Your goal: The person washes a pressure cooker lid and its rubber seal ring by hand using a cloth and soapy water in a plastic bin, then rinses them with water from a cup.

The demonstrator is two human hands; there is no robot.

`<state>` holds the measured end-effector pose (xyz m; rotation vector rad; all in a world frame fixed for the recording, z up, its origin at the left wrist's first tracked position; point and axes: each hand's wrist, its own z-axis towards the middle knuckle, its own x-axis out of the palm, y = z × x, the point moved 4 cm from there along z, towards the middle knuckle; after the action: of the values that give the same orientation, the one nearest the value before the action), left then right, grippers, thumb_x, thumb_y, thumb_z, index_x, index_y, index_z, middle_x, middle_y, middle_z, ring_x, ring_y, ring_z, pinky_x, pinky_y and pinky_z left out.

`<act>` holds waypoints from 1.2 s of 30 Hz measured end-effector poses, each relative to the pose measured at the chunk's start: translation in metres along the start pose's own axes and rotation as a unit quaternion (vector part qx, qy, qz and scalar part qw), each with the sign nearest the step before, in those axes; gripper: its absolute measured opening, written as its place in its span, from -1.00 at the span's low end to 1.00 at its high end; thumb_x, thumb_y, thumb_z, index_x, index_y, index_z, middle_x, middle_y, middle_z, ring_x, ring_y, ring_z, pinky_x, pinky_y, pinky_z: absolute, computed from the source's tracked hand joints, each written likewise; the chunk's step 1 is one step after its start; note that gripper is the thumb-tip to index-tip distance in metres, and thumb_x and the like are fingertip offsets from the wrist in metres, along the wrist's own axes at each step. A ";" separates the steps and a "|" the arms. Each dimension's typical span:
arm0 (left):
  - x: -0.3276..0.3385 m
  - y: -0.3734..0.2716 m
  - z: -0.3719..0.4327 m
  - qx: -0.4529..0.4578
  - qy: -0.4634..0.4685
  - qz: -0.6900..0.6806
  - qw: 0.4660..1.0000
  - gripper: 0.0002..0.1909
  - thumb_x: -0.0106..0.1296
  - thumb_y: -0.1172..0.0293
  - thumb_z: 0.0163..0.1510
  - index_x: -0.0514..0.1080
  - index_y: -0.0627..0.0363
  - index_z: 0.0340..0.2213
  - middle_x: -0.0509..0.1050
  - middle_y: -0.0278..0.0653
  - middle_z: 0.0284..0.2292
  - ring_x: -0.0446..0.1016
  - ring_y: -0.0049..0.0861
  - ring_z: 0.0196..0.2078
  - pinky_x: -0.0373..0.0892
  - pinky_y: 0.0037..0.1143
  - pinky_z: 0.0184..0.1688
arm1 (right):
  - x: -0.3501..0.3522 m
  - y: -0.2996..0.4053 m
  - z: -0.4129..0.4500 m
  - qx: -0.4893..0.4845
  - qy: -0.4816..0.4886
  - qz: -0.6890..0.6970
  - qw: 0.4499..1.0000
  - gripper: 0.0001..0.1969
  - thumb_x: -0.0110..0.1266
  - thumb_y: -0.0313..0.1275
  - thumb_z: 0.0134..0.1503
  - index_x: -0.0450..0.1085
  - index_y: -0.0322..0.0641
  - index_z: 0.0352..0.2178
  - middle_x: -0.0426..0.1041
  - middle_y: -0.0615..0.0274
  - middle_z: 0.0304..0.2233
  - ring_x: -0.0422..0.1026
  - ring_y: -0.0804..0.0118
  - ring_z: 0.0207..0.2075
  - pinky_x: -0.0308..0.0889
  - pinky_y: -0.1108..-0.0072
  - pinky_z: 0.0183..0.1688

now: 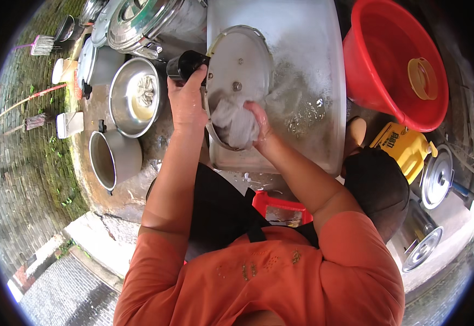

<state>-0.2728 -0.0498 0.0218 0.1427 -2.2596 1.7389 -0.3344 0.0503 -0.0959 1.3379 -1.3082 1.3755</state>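
Observation:
My left hand grips the black handle of a round metal pressure-cooker lid. The lid is tilted over the left side of a large rectangular basin, with its inner face and fittings showing. My right hand holds a wet, whitish cloth against the lower part of that face. Some of the right fingers are hidden by the cloth. Water with suds lies in the basin to the right of the lid.
Left of the basin stand a steel bowl with a cloth inside, a grey pot and a large lidded pot. To the right are a red tub, a yellow jug and a steel lid. A red stool is near my legs.

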 end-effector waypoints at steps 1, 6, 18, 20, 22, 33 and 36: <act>0.000 0.000 0.000 0.012 0.006 0.007 1.000 -0.63 0.10 0.60 -0.15 0.29 0.17 -0.24 0.40 -0.31 -0.32 0.38 -0.55 -0.28 0.29 -0.54 -0.19 | -0.017 -0.001 -0.003 0.010 -0.078 -0.055 0.995 -0.59 -0.16 -0.27 0.04 0.24 -0.30 -0.11 0.40 0.06 -0.22 0.42 0.12 -0.20 0.35 0.37 -0.13; 0.003 -0.001 -0.005 0.007 0.024 0.027 0.999 -0.61 0.12 0.62 -0.17 0.28 0.18 -0.24 0.40 -0.32 -0.31 0.37 -0.58 -0.27 0.28 -0.55 -0.16 | -0.076 0.023 -0.008 -0.006 -0.401 -0.164 0.901 -0.65 -0.11 -0.31 0.04 0.27 -0.29 -0.16 0.43 0.11 -0.30 0.44 0.22 -0.32 0.39 0.38 -0.25; -0.005 0.004 0.009 -0.040 0.011 -0.021 0.999 -0.59 0.11 0.64 -0.17 0.26 0.18 -0.22 0.40 -0.28 -0.32 0.40 -0.51 -0.29 0.35 -0.48 -0.24 | -0.112 0.173 -0.056 0.121 -0.396 -0.904 0.106 -0.34 0.07 -0.11 -0.10 0.14 0.00 0.07 0.23 -0.03 0.01 0.15 0.03 0.10 0.15 0.34 0.02; -0.002 0.007 0.009 -0.047 0.010 -0.025 0.999 -0.58 0.11 0.64 -0.17 0.26 0.17 -0.22 0.40 -0.28 -0.32 0.40 -0.50 -0.29 0.36 -0.47 -0.25 | -0.155 0.154 -0.092 0.127 -0.344 -0.929 0.043 -0.31 0.08 -0.05 -0.11 0.14 0.00 0.06 0.11 0.00 0.10 0.03 0.05 0.16 0.03 0.30 0.10; -0.006 0.009 0.010 -0.055 0.010 -0.022 0.998 -0.59 0.11 0.64 -0.17 0.26 0.18 -0.23 0.40 -0.27 -0.32 0.40 -0.50 -0.29 0.36 -0.47 -0.24 | -0.166 0.156 -0.113 0.050 -0.510 -0.835 0.201 -0.32 0.08 -0.07 -0.11 0.15 -0.06 0.04 0.17 -0.01 0.04 0.11 0.04 0.10 0.09 0.30 0.07; -0.005 0.010 0.004 -0.030 -0.003 -0.004 1.000 -0.60 0.12 0.64 -0.21 0.29 0.21 -0.26 0.41 -0.30 -0.38 0.39 -0.57 -0.34 0.33 -0.55 -0.28 | 0.056 0.124 -0.024 -0.115 -0.042 -0.194 0.973 -0.50 -0.03 -0.26 -0.04 0.24 -0.35 -0.09 0.38 0.00 -0.18 0.38 0.07 -0.16 0.29 0.34 -0.06; -0.002 0.014 0.004 -0.003 0.012 -0.043 0.999 -0.57 0.12 0.65 -0.22 0.28 0.23 -0.24 0.42 -0.30 -0.36 0.39 -0.57 -0.34 0.32 -0.58 -0.30 | 0.145 0.081 0.000 -0.132 -0.087 -0.310 0.937 -0.51 -0.01 -0.26 -0.04 0.26 -0.38 -0.11 0.41 0.04 -0.23 0.41 0.16 -0.21 0.32 0.44 -0.11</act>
<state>-0.2746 -0.0503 0.0072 0.2122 -2.2081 1.6809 -0.4320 0.0215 0.0354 1.5286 -1.0037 0.6375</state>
